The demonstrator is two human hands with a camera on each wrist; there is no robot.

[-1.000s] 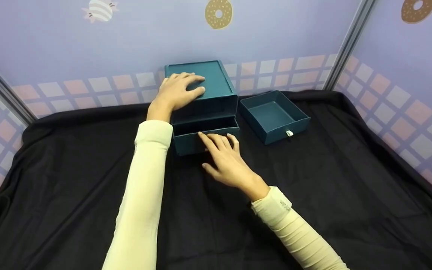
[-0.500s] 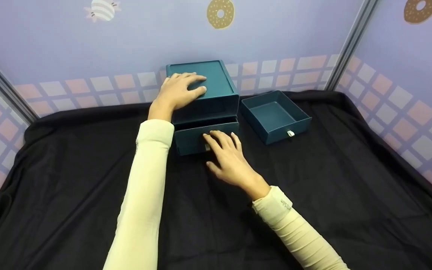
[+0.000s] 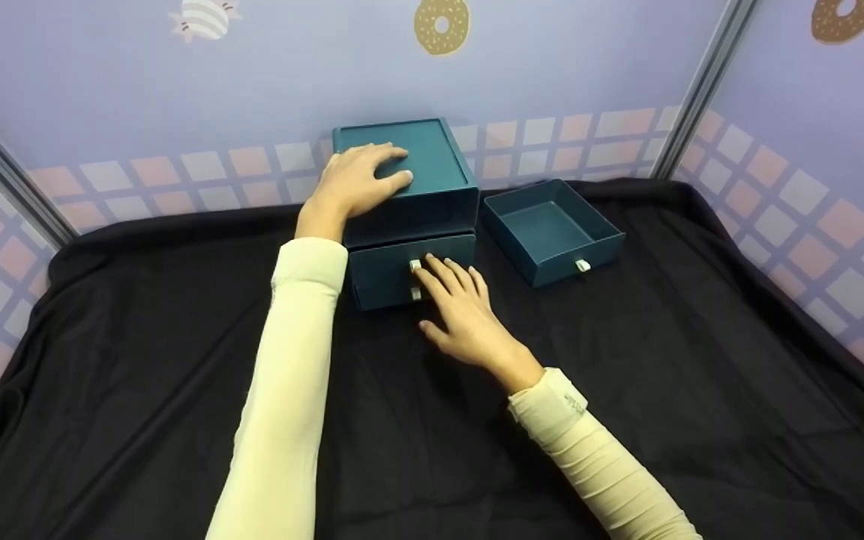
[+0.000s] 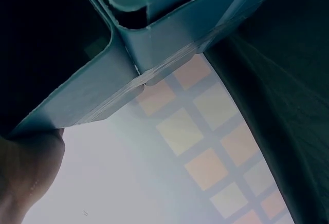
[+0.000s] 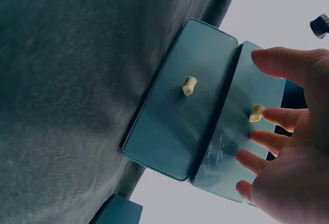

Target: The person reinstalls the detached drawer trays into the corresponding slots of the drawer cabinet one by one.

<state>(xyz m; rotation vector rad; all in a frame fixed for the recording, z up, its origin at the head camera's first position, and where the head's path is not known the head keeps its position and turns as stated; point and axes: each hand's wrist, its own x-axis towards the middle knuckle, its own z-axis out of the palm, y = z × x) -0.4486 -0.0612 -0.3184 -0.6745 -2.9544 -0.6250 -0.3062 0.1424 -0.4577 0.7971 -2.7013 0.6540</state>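
Teal drawer box (image 3: 409, 202) sits on the black cloth (image 3: 177, 337) near the back wall, and both hands are on it. Its middle drawer (image 3: 387, 259) lies nearly flush with the front of the box, a small pale knob (image 3: 415, 265) showing on its face; a second pale knob (image 3: 415, 293) marks the drawer (image 3: 383, 289) below. In the right wrist view the two drawer fronts stand side by side, each with its knob, and the spread fingers (image 5: 272, 59) hover just in front of them.

Right hand (image 3: 462, 315) reaches to the drawer fronts with straight, loose fingers — fingertips at or just touching the middle drawer's face beside the knob, gripping nothing. Left hand (image 3: 357, 180) lies flat on the box's top, fingers extended and pressing down, thumb along the front edge; it grasps nothing either. The left wrist view shows only the box's corner from below and a bit of the hand (image 4: 25, 172).

Just right of the box, on the cloth — a removed drawer (image 3: 552, 232), open side up, its own pale knob (image 3: 583, 265) facing forward. Lilac walls (image 3: 177, 82) with pink and white squares and a doughnut picture (image 3: 441, 25) enclose the space.
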